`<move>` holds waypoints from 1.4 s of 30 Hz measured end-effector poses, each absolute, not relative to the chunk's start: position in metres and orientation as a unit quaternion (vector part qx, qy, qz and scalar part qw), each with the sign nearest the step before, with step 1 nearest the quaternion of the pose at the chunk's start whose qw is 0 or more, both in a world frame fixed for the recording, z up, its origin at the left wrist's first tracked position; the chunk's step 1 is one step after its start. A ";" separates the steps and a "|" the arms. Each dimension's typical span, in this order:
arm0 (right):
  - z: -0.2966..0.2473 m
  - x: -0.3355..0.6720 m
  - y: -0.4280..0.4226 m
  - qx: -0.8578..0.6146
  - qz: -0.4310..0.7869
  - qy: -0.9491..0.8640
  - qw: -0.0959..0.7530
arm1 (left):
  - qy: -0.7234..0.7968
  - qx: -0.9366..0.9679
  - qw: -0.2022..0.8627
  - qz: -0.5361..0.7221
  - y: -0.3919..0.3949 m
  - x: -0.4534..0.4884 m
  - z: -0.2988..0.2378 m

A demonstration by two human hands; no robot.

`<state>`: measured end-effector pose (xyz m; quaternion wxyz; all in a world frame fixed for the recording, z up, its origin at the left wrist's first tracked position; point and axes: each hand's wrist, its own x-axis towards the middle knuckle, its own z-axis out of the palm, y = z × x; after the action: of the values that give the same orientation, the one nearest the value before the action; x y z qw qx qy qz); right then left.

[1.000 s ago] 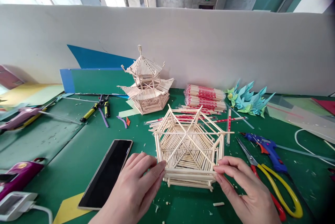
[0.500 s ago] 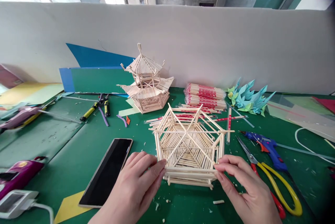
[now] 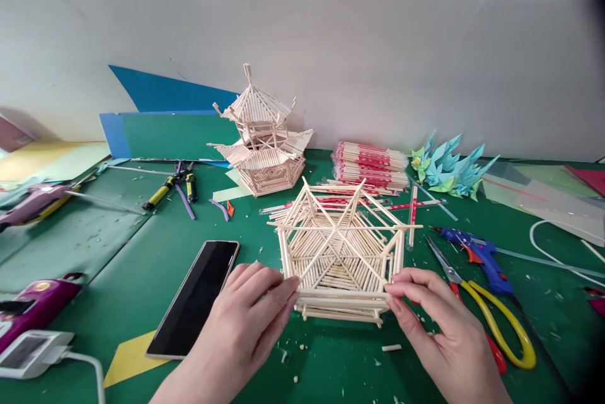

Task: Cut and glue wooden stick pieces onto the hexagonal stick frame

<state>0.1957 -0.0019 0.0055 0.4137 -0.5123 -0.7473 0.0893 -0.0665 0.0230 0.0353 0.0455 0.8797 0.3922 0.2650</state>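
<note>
A six-sided frame of wooden sticks (image 3: 338, 259) stands on the green table, with sticks crossing over its top like spokes and a floor of closely laid sticks below. My left hand (image 3: 253, 316) pinches the left end of a stick (image 3: 343, 295) along the frame's near side. At that stick's right end, my right hand (image 3: 432, 322) has thumb and fingers closed in a pinch. Both hands rest close against the front corners. Behind the frame stands a two-tiered stick pagoda (image 3: 265, 139).
Right of the frame lie pliers-like scissors (image 3: 472, 303) and a blue glue gun (image 3: 477, 259). A phone (image 3: 193, 300) lies left. Packs of wrapped sticks (image 3: 368, 164) and folded paper leaves (image 3: 449, 167) sit at the back, before a white partition (image 3: 302, 63). Cutters (image 3: 163, 190) lie back left.
The view has tipped slightly downward, so the scene sits higher in the picture. Both hands keep their pinch at the frame's front corners.
</note>
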 end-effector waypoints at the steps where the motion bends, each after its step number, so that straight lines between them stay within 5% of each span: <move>1: 0.006 0.196 -0.002 -0.510 0.090 -0.748 0.414 | 0.392 0.879 0.046 0.266 0.023 -0.067 0.035; 22: 0.056 0.168 0.025 -0.466 0.099 -0.849 0.231 | 0.387 0.883 0.037 0.263 0.023 -0.067 0.033; 42: 0.049 0.158 0.031 -0.427 0.095 -0.858 0.268 | 0.402 0.874 0.052 0.267 0.022 -0.067 0.031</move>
<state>0.1584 0.0309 0.0494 0.2680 -0.4275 -0.8581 0.0952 -0.0674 0.0221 0.0314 0.0523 0.8741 0.4021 0.2674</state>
